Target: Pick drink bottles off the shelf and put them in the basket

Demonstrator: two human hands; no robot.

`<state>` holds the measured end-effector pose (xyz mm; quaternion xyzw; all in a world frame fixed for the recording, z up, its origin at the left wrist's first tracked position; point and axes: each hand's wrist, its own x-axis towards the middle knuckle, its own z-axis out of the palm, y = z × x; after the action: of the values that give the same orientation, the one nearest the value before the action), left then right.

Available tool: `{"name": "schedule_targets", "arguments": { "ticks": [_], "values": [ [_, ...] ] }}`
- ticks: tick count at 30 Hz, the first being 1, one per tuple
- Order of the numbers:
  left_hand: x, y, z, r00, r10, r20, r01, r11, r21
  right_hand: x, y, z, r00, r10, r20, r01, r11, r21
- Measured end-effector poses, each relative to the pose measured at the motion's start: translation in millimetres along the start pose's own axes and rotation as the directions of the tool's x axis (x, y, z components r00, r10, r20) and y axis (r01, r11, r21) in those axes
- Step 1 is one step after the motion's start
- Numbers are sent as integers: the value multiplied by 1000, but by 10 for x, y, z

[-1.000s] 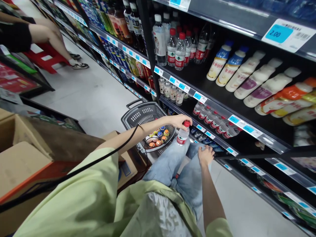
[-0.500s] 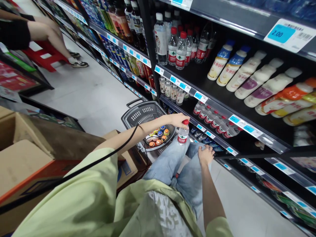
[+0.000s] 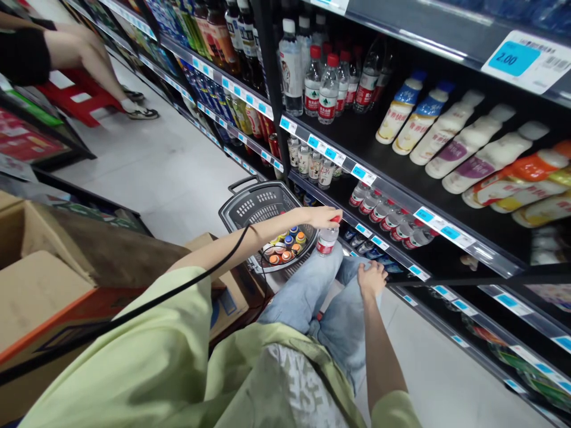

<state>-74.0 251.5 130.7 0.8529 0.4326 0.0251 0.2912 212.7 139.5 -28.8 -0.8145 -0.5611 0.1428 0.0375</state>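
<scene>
By its red cap, my left hand (image 3: 322,217) grips a small clear water bottle (image 3: 327,242) with a red label. The bottle hangs close over my left knee, its base at or just above the jeans (image 3: 307,285); I cannot tell if they touch. My right hand (image 3: 373,279) lies on my other knee with its fingers spread, holding nothing. Beyond my left forearm sits a dark grey shopping basket (image 3: 232,208), holding several bottles with orange, yellow and blue caps (image 3: 289,242). Part of the basket is hidden by the arm.
Shelves on the right hold red-capped water bottles (image 3: 329,89), milk-drink bottles (image 3: 399,113) and lying water bottles (image 3: 388,217). Open cardboard boxes (image 3: 49,285) stand at my left. A black cable (image 3: 178,294) crosses my left arm. Farther off, a person sits on a red stool (image 3: 84,98).
The water bottle has shifted slightly left and tilts a little more, with my left hand still on its cap. My right hand stays on the knee.
</scene>
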Motion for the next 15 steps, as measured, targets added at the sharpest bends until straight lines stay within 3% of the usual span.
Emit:
{"name": "schedule_targets", "arguments": {
  "ticks": [7,11,15],
  "values": [
    [-102,-167,12,992,118,-35,-121,990,-77,-5,-14,-3,1000,0,-10,0,1000,-4],
    [-168,-82,-49,970,241,-19,-241,961,-133,0,-14,-2,1000,-1,-11,1,1000,-7],
    [-35,56,-59,957,292,-1,-289,948,-133,16,-4,8,1000,-1,-4,1,1000,-8]
  ]
}}
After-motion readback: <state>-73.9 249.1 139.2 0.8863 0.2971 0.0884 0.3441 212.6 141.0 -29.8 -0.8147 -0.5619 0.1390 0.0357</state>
